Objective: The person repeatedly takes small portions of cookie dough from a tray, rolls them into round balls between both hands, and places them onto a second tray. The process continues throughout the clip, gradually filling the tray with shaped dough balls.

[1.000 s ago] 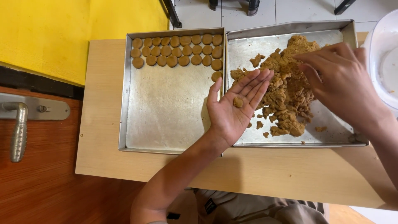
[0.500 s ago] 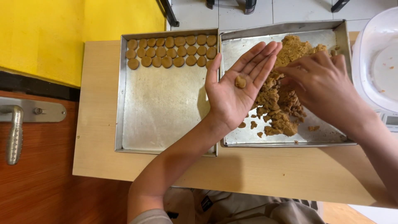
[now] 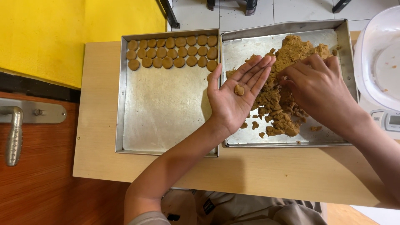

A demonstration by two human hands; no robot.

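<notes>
Shifted slightly: left hand (image 3: 234, 100) flat open, dough lump (image 3: 238, 89) on palm; right hand (image 3: 317, 89) fingers curled, digging into dough pile (image 3: 280, 104).

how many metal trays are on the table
2. The left tray holds rows of dough rounds along its far edge; the right tray holds the loose dough.

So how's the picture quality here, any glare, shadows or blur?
Head view: sharp and evenly lit; soft glare on the bare floor of the left tray; the left hand casts a faint shadow onto it; the right hand in the dough pile shows no motion blur.
</notes>
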